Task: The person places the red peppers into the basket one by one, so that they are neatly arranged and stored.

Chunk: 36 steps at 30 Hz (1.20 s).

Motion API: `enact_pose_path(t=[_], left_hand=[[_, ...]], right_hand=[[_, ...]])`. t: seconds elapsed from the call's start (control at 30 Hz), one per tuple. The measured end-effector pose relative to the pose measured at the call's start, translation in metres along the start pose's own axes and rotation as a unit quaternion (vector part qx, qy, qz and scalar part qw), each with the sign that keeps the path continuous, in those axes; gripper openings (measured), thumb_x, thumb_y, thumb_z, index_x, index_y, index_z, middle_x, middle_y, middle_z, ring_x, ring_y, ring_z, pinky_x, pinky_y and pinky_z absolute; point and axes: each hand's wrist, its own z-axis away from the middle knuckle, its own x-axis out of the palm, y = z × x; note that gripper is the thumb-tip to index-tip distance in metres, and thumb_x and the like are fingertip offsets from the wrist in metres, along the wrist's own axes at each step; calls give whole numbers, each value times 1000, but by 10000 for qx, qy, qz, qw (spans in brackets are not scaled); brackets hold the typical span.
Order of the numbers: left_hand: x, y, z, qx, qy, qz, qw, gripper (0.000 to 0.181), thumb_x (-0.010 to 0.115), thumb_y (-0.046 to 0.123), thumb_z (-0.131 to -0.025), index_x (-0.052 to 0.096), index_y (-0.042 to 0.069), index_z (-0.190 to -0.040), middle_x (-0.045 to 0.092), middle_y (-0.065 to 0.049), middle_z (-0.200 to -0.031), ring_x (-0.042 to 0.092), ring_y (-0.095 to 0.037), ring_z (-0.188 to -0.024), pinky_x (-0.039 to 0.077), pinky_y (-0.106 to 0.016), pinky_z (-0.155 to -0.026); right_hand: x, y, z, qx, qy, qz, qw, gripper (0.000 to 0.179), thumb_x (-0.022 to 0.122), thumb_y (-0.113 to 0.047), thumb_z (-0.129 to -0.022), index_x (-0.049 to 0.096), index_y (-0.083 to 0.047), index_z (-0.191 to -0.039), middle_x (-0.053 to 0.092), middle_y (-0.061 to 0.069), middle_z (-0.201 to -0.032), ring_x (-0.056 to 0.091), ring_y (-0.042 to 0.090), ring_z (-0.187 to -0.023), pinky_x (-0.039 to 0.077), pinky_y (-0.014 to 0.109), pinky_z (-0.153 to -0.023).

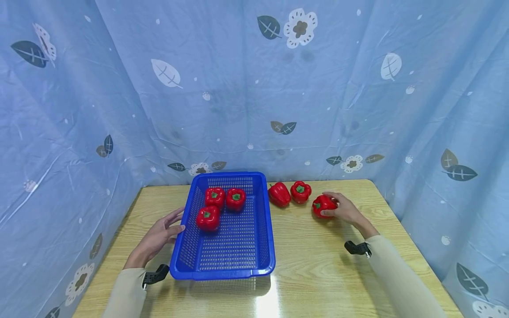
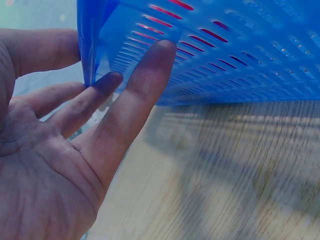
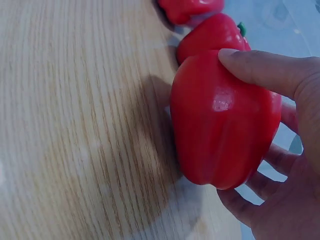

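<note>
- Blue plastic basket [image 1: 222, 275] sits on the left half of the bench [image 1: 314, 265], its far end at the bench's far edge.
- Right hand [image 1: 348, 211]: thumb and fingers clamped round a red pepper [image 1: 324, 203], toward the bench's far right corner. Stem points left. Can't tell if the pepper touches the wood.
- Left hand [image 1: 157, 235]: fingers spread apart, fairly straight, tips on the outside of the basket's left wall.
- Three peppers [image 1: 212, 221] in the basket's far half, stems up.
- Two loose peppers [image 1: 280, 195] near the bench's far edge, between basket and right hand: one on its side just beside the basket, the other stem up.
- Printed curtain [image 1: 238, 92] behind.
</note>
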Motion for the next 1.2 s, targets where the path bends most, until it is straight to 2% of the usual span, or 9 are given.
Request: enact_pose_path(t=[0.33,0.57,0.9,1.2], left_hand=[[0,0,0,-17,59,-116,9999,74,63,24,-95,23,22,-157,30,-20,-159,64,-35,-116,56,-49,-89],[1,1,1,-38,99,-174,9998,73,63,23,-95,24,22,-157,30,-20,-159,63,-35,-117,56,-49,-91],[0,1,1,-42,117,-218,9997,74,63,24,-95,23,22,-157,29,-20,-159,63,-36,-118,56,-49,-90],[0,0,0,-47,117,-196,9997,74,63,24,-95,23,21,-157,30,-21,-159,63,-35,-117,56,-49,-90]], right_hand=[[0,-8,12,-79,200,-248,9995,74,76,-34,-84,43,-11,-146,43,22,-146,43,46,-130,48,58,-98],[1,-24,17,-101,280,-452,9985,75,78,-36,-83,44,-13,-145,47,19,-144,45,43,-130,53,51,-94],[0,-51,25,-456,281,-802,9953,74,77,-35,-85,41,-11,-146,48,19,-144,46,44,-131,56,49,-90],[2,-73,30,-537,297,-1021,9929,71,78,-36,-83,44,-15,-142,50,16,-141,53,41,-123,59,40,-84]])
